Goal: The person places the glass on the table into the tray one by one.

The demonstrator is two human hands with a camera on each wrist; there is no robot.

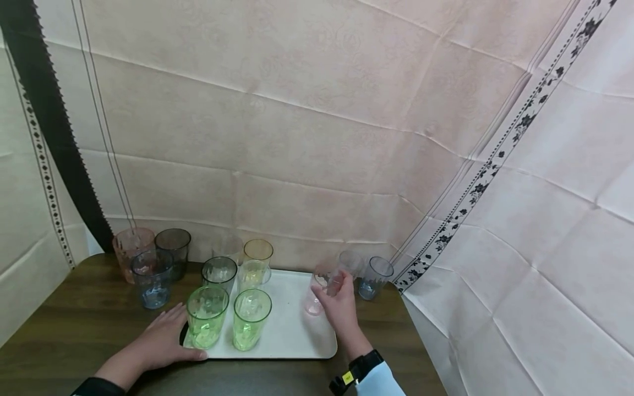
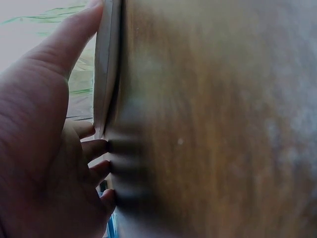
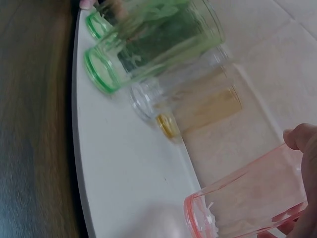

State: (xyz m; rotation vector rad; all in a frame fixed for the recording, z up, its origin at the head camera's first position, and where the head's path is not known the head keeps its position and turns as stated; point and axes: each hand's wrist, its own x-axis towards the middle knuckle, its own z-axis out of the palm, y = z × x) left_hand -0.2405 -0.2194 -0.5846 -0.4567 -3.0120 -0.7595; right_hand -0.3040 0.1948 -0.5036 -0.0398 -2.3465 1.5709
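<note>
My right hand grips a pink glass near its rim, over the right part of the white tray. In the right wrist view the pink glass stands out against the cloth; whether its base touches the tray I cannot tell. My left hand rests at the tray's front left corner, its thumb on the front rim and its fingers stretched along the side; the left wrist view shows the fingertips by the table. Two green glasses stand on the tray near that hand, with clear and amber-rimmed glasses behind them.
Left of the tray stand a pink glass, a dark grey glass and a blue glass. A blue-grey glass and a clear glass are at the right. Patterned cloth hangs behind the wooden table.
</note>
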